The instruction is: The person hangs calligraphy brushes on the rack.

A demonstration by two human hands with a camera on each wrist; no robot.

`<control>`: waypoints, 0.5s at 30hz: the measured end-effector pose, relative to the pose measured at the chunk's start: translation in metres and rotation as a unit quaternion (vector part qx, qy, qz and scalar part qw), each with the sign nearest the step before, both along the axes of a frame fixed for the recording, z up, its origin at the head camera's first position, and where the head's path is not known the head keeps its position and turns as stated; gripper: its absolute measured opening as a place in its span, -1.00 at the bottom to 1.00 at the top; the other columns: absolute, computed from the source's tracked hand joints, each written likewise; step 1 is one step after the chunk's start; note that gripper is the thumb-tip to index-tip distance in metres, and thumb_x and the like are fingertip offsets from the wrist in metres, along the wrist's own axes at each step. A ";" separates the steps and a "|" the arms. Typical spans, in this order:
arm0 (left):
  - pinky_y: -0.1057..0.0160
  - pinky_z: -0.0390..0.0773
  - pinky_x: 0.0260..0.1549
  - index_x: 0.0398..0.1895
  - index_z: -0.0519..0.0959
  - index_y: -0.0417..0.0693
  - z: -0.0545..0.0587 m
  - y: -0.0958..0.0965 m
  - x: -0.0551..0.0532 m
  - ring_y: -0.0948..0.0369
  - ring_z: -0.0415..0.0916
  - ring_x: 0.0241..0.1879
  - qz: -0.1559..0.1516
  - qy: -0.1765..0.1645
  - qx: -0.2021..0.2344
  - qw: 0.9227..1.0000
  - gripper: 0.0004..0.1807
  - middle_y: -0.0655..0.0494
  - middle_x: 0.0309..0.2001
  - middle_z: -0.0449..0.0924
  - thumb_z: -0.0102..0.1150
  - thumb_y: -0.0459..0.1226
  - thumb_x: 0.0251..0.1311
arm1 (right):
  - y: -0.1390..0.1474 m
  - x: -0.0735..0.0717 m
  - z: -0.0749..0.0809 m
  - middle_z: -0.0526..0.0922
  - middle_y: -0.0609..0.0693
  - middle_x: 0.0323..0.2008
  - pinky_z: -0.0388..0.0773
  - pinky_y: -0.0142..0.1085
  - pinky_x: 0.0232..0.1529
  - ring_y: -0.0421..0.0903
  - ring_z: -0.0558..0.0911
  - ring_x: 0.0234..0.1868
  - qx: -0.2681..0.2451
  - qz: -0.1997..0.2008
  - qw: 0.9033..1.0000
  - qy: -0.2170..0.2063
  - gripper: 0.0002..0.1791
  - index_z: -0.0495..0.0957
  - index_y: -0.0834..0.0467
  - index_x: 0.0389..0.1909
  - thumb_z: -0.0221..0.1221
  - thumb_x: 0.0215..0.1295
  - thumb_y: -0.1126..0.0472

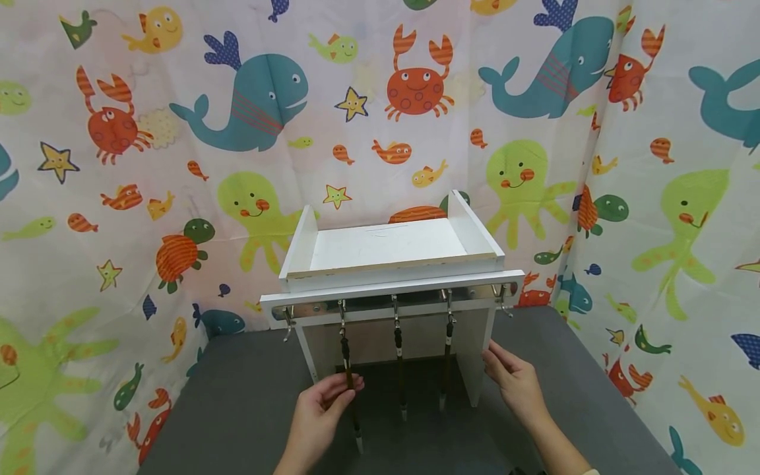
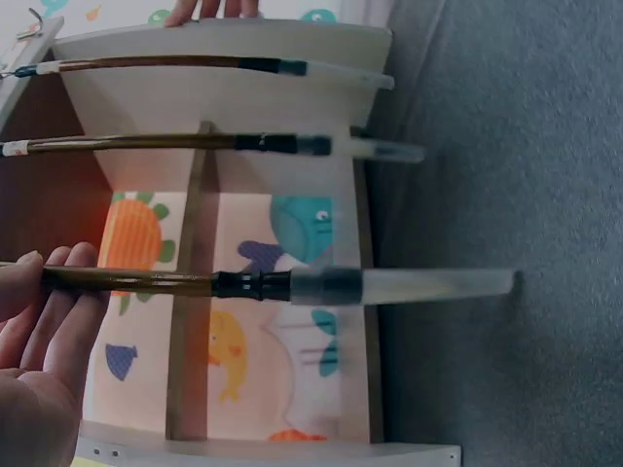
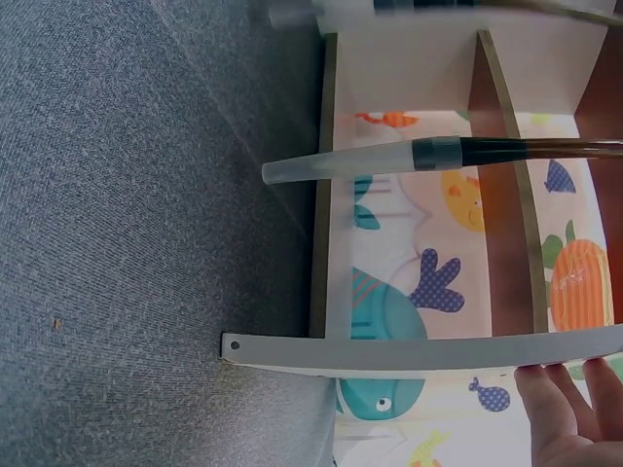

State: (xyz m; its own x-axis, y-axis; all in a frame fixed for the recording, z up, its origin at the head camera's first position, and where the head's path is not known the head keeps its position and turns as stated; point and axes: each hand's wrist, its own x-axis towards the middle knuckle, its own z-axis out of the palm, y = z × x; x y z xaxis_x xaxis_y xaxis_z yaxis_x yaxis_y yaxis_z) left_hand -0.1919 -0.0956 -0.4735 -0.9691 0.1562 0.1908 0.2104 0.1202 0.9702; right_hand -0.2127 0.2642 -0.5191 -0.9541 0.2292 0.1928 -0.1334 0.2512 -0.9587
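Note:
A white wooden stand carries a row of metal hooks along its front rail, with several dark-handled calligraphy brushes hanging tip down. My left hand pinches the handle of the leftmost brush between thumb and fingers. That brush wears a translucent cap over its tip, and its top end is at a hook. On the other side, my right hand touches the outer face of the stand's right side panel with its fingertips. The middle brush and the right brush hang between the hands.
The outermost hooks, left and right, bear no brush. An open tray-like top with raised sides sits above the rail. Beneath lies a grey tabletop; a curtain printed with sea animals hangs behind and beside it.

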 end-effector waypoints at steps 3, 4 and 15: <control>0.40 0.58 -0.09 -0.08 0.62 -0.13 -0.002 0.003 -0.004 0.11 0.64 -0.05 0.028 0.018 -0.011 0.999 -0.77 0.01 -0.11 0.70 0.18 -0.43 0.19 | 0.000 0.000 0.000 0.50 0.08 0.21 0.60 -0.33 -0.09 -0.37 0.59 -0.01 -0.005 0.001 1.000 0.004 -0.43 0.41 0.06 0.28 0.09 0.32 -0.12; 0.42 0.58 -0.10 -0.09 0.63 -0.11 -0.003 0.003 -0.006 0.13 0.64 -0.05 0.036 0.021 -0.012 0.999 -0.77 0.03 -0.11 0.70 0.19 -0.43 0.19 | 0.000 0.000 0.000 0.50 0.08 0.21 0.60 -0.34 -0.10 -0.38 0.59 -0.02 -0.008 0.000 1.000 0.004 -0.43 0.41 0.06 0.28 0.09 0.32 -0.11; 0.41 0.58 -0.08 0.03 0.59 -0.04 -0.010 -0.006 -0.009 0.16 0.59 0.04 0.019 0.023 -0.015 0.999 -0.63 0.04 0.02 0.65 0.31 -0.26 0.11 | -0.001 0.005 0.004 0.55 0.08 0.17 0.61 -0.35 -0.10 -0.27 0.63 -0.01 0.002 0.001 1.000 0.007 -0.47 0.47 0.05 0.23 0.12 0.31 -0.09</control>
